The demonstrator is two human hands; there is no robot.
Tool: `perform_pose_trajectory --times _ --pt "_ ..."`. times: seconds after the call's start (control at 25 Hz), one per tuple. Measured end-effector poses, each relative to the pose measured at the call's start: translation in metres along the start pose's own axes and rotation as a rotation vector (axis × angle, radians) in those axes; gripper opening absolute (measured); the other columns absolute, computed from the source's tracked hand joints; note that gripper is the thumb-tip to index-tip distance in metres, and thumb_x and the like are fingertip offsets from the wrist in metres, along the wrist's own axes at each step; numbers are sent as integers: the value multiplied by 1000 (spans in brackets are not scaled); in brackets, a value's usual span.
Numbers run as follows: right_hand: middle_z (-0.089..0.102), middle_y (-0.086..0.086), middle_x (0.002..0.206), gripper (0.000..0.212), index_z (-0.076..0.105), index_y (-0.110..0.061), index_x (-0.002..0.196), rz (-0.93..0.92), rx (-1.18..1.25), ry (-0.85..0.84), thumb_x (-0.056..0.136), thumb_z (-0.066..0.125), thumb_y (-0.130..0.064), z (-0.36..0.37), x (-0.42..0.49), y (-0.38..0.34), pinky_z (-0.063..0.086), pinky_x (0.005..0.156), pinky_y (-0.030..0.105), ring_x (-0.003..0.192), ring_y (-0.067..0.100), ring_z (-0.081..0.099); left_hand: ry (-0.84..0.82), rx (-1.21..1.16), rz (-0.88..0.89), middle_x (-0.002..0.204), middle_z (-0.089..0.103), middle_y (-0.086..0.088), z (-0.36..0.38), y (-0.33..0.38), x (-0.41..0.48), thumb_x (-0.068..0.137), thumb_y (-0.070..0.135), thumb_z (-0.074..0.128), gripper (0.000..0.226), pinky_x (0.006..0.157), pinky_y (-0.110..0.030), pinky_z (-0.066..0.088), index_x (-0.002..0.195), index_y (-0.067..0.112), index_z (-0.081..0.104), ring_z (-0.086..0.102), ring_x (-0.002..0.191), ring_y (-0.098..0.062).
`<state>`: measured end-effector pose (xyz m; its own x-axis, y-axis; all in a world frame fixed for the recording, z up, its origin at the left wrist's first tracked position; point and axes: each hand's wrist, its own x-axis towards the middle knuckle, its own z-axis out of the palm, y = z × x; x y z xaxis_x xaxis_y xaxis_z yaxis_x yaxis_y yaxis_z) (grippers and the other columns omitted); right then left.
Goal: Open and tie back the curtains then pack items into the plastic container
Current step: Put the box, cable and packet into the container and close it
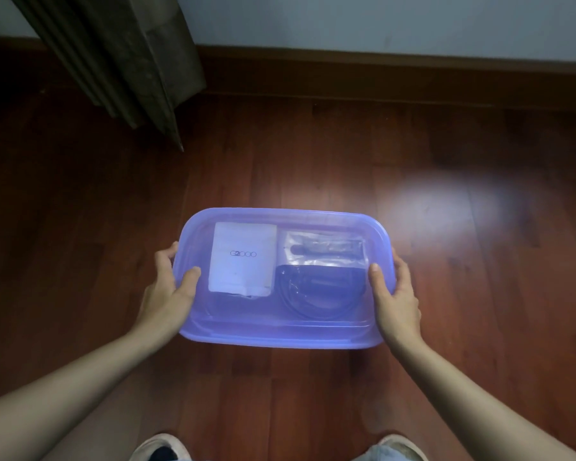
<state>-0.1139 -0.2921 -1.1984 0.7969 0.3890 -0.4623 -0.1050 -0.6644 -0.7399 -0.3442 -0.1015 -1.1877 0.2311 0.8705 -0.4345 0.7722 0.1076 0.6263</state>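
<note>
Fingers of left hand and right hand clamped short ends of plastic container, thumbs on lid. Container above wooden floor, packed: white packet, coiled cable. Likely light, thin-walled, flexing; gripping rim ends safest.

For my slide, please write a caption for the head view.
Both hands hold the lidded blue container above a wooden floor.

Single head-worn view, looking steeply down (wide-angle), close above wooden floor
</note>
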Motion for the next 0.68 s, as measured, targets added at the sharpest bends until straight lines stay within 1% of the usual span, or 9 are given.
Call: perform_pose_trajectory --times 0.08,0.12,0.2,0.28,0.36,0.44,0.52,0.56,0.68 --pt "52 -6 123 67 34 -30 136 64 134 -90 78 63 -47 -5 10 -4 37 94 35 110 23 52 30 -85 -81 107 57 2 -3 8 12 93 47 43 40 81 -36 38 128 30 31 56 99 -31" --pt "48 -2 130 78 30 -28 139 106 202 -122 71 65 -44 -7 21 -6 38 95 36 112 22 50 50 -136 -96 104 55 2 -5 13 26 94 51 41 43 83 -36 39 130 29 31 55 98 -29" --pt "39 -3 136 89 23 -30 143 137 253 -183 65 59 -52 -10 44 -17 36 104 41 120 19 43 -2 -245 -92 115 54 3 -9 19 58 90 61 39 58 91 -36 41 133 22 38 54 103 -21" --pt "37 -8 133 86 20 -29 145 107 203 -237 75 54 -65 -7 58 -29 33 106 38 121 14 40 -159 -302 -87 120 60 1 -10 20 78 78 76 42 78 96 -40 46 125 16 53 59 107 -19" --pt "41 -5 135 71 25 -26 145 39 143 -207 87 47 -60 -1 64 -32 35 106 37 123 15 43 -219 -296 -92 110 68 -4 -6 17 85 75 77 45 76 94 -43 49 114 15 64 65 101 -22" --pt "44 -1 137 63 28 -30 142 -5 136 -173 89 47 -57 3 65 -32 37 107 40 124 18 47 -157 -263 -52 99 70 -6 -1 14 89 73 78 46 79 88 -41 49 103 9 67 65 91 -22" --pt "49 1 133 57 33 -32 139 -38 153 -143 88 49 -56 4 68 -29 40 103 38 119 19 51 -108 -263 -46 89 67 -9 0 12 92 66 83 46 91 77 -37 48 98 0 65 62 81 -22" --pt "51 2 129 55 36 -32 137 -44 149 -130 89 50 -55 4 68 -28 42 99 35 116 19 53 -98 -264 -49 89 68 -12 0 12 92 65 82 46 91 75 -39 49 96 -2 64 62 79 -23" --pt "52 3 131 60 36 -32 136 -29 162 -132 85 52 -59 6 67 -28 43 99 36 113 19 55 -106 -242 -25 99 70 -18 -2 17 89 72 78 45 82 85 -48 52 97 3 67 68 88 -31"
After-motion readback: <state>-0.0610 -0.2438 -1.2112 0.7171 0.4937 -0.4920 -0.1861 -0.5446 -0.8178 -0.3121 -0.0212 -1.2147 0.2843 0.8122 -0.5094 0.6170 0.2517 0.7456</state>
